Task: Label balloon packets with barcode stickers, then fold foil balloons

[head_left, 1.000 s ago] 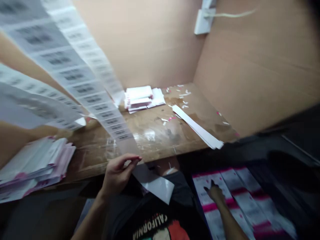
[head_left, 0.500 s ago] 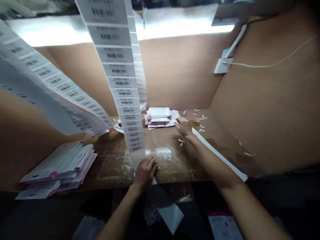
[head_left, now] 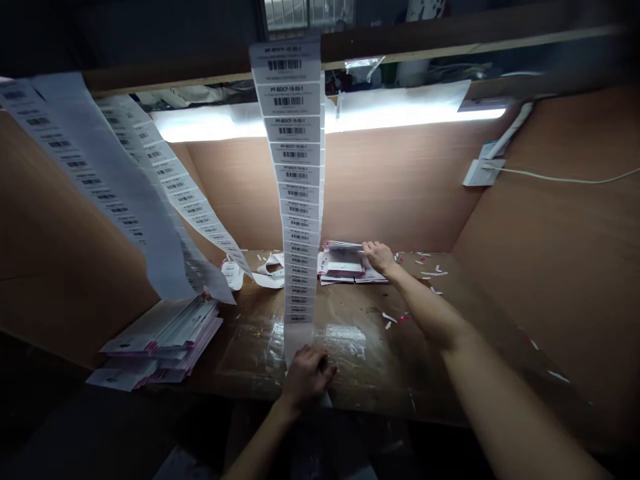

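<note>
A long strip of barcode labels (head_left: 300, 193) hangs from the overhead bar down to the table's front edge. My left hand (head_left: 307, 375) is on its blank lower end, fingers curled and closed over the backing there. At the back of the table, my right hand (head_left: 380, 258) pinches the right edge of the top flat white packets (head_left: 345, 244), which tilt up off a small stack. Below them lie more white packets with pink edges (head_left: 345, 267). How many packets my fingers hold is hidden.
A larger pile of white, pink-edged packets (head_left: 160, 340) stands at the left front. More label strips (head_left: 125, 180) hang above it, with a loop of strip (head_left: 270, 270) on the table. Paper scraps (head_left: 390, 319) lie scattered. A lamp (head_left: 400, 113) and cable box (head_left: 483, 172) are at the back.
My right hand has gone from beside the small stack to gripping its top packets, whose edge is now raised. My left hand stays on the label strip. The view has tilted upward.
</note>
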The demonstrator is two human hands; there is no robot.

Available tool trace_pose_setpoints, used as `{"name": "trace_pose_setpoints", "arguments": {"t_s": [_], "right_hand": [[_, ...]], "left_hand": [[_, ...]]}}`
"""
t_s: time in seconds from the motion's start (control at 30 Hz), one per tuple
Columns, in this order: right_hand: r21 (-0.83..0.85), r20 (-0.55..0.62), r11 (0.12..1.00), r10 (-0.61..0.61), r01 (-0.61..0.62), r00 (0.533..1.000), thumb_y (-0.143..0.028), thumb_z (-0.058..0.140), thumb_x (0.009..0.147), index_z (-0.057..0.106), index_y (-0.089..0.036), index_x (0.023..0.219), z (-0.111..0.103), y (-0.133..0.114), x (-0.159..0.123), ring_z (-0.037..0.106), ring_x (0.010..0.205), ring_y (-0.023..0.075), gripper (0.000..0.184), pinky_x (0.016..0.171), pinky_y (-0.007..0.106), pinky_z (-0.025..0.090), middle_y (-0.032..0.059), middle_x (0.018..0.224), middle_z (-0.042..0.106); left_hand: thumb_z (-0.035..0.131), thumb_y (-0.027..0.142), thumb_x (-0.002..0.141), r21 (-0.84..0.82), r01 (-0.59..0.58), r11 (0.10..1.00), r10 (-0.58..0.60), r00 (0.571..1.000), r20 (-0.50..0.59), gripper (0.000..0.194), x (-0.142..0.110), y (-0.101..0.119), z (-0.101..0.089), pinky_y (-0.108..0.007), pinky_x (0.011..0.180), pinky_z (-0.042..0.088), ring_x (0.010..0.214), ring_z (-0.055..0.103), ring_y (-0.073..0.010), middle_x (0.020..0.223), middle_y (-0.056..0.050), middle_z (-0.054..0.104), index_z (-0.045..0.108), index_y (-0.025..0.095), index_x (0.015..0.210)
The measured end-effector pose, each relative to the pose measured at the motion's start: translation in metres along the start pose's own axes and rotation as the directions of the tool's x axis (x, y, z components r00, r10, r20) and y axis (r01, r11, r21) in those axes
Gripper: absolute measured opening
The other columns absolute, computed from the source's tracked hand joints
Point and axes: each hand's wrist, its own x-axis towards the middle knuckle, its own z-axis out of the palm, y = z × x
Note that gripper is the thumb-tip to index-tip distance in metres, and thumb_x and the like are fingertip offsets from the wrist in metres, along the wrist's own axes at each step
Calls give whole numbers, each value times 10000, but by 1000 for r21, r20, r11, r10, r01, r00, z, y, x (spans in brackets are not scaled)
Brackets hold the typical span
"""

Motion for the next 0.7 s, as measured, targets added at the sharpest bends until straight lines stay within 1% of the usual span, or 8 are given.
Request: {"name": "trace_pose_setpoints", "arguments": {"t_s": [0.13,0.3,0.37,0.47,0.53,0.6,0.67,0.7], "right_hand": [[-60,-71,998,12,-17,997,-109,350,1043,625,-50,1225,-50,20,-28,567,1002,278,334,811,346,345,231,1156,670],[-168,-120,966,-218,196,969,-98,399,1017,687,-98,1056,-126,-2,-106,599,927,290,291,858,420,369,179,975,705],[-113,-127,937,-345,332,930,-88,430,1003,712,-132,1013,-154,-23,-139,618,922,275,286,928,453,387,142,936,720],[85,-231,895,-410,438,882,-132,447,1031,717,-196,1150,-175,-41,-180,637,1068,277,302,1075,499,378,109,1084,740],[259,-360,897,-256,359,897,-282,520,1051,616,-214,1375,-163,-43,-202,571,1267,314,345,1153,533,350,130,1329,671],[509,-431,838,50,197,901,-498,607,1006,437,-201,1544,-127,-46,-222,463,1411,354,638,1188,560,343,165,1508,534],[783,-324,618,315,67,892,-662,545,983,322,-201,1600,-77,-58,-238,452,1437,349,802,1174,553,396,173,1546,487],[884,-208,466,356,20,911,-682,421,1020,312,-217,1601,-54,-69,-244,496,1410,324,752,1145,534,443,158,1521,516]], "left_hand": [[687,433,895,-116,216,969,-224,972,-65,405,27,16,-23,-499,995,538,1116,701,-353,1181,-167,745,708,175,1207],[723,350,901,91,-114,989,134,955,-265,746,87,97,-50,-532,1222,324,1512,363,-370,1581,-216,453,413,142,1547],[692,292,920,86,-163,983,179,956,-233,542,107,126,-48,-515,1172,374,1402,500,-370,1411,-189,615,555,171,1430],[581,292,984,-116,-98,988,83,989,-125,199,115,141,-31,-396,913,519,952,703,-286,970,-104,750,716,189,1086],[590,342,979,-313,-38,949,2,994,-113,224,103,132,-15,-329,794,524,817,681,-235,908,-70,748,716,180,1069],[641,374,945,-500,0,866,-72,990,-124,299,85,117,3,-307,777,532,850,677,-229,985,-69,759,694,171,1157],[700,389,897,-635,41,772,-127,988,-90,361,66,100,23,-323,810,555,912,691,-248,1038,-87,765,682,158,1173],[729,390,868,-680,67,730,-150,987,-64,374,59,93,32,-342,836,566,941,699,-264,1053,-100,767,684,152,1153]]}}
